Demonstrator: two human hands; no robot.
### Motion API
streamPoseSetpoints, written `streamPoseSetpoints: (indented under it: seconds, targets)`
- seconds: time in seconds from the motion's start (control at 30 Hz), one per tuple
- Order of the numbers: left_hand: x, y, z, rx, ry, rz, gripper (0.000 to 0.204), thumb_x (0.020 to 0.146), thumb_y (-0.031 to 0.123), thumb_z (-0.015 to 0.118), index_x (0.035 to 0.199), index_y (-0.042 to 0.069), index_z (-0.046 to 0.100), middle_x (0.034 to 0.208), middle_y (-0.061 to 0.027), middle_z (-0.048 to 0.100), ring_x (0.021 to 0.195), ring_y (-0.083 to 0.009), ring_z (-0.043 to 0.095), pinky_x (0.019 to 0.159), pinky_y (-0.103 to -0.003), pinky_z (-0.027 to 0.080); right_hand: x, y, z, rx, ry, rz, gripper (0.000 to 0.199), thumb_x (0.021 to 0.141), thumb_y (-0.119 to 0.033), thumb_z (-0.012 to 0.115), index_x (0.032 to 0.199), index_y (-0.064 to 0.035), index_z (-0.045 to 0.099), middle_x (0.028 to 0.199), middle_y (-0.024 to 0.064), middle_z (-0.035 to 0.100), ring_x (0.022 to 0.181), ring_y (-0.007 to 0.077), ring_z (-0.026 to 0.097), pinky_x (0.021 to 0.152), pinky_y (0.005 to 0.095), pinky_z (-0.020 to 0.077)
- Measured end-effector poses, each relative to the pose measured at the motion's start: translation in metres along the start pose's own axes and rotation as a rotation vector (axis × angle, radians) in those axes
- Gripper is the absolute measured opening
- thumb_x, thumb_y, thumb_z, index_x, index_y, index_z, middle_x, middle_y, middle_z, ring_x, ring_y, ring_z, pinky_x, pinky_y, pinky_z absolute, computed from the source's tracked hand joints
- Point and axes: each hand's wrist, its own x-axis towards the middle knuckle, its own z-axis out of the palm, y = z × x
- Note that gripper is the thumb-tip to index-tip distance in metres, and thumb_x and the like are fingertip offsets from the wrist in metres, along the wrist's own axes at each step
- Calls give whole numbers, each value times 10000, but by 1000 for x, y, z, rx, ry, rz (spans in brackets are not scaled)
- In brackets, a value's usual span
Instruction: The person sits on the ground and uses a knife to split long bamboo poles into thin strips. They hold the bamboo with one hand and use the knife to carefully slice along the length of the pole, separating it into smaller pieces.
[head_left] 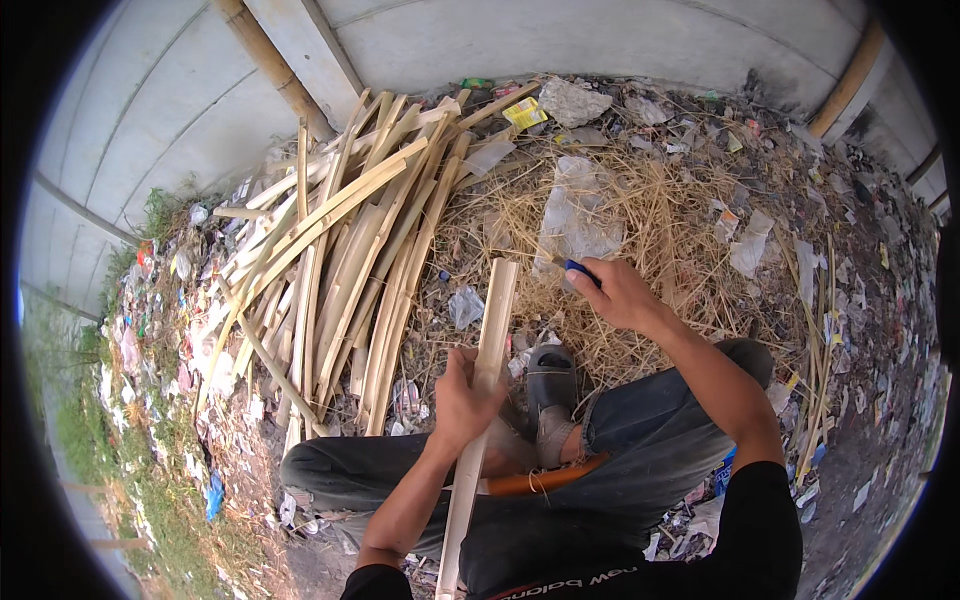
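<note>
My left hand (465, 400) is closed around a split bamboo strip (497, 310), which slants up from my lap with its hollow pale face showing. Off to the right, apart from the strip, my right hand (622, 295) grips a knife by its blue handle (582, 271). The knife's blade is small in view and hard to make out against the straw. An orange-brown long piece (545, 478) with a thin tie lies across my lap, partly hidden behind the strip.
A big heap of split bamboo strips (345, 270) lies to the left, near a pale panel wall (600, 40). Straw-like shavings (680, 250), plastic scraps and a grey stone (574, 102) cover the ground ahead. My sandalled foot (552, 390) sits between my bent legs.
</note>
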Motion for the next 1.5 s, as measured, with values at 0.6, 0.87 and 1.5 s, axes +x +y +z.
streamPoseSetpoints:
  seconds: [0.6, 0.87, 1.5]
  targets:
    - [2, 3, 3, 135, -108, -123, 497, 765, 86, 810, 1146, -40, 518, 961, -215, 728, 885, -256, 746, 780, -332, 573, 16, -1, 57, -205, 48, -120, 531, 1040, -491, 485, 880, -26, 684, 671, 212, 658, 644, 429, 656, 628, 521, 514]
    - [-21, 1, -2, -42, -81, 26, 453, 778, 78, 810, 1103, -9, 508, 920, -162, 732, 832, -174, 720, 750, -316, 569, 40, 87, -43, -1, 436, 348, 641, 1072, -524, 434, 753, 11, 585, 583, 119, 494, 546, 281, 480, 577, 447, 385]
    - [-6, -15, -2, -138, -26, 3, 450, 782, 94, 816, 1135, -27, 565, 887, -130, 738, 767, -129, 701, 693, -275, 560, -38, -53, 69, -140, -120, -337, 496, 1015, -501, 547, 900, -37, 679, 562, 173, 592, 532, 392, 622, 525, 496, 490]
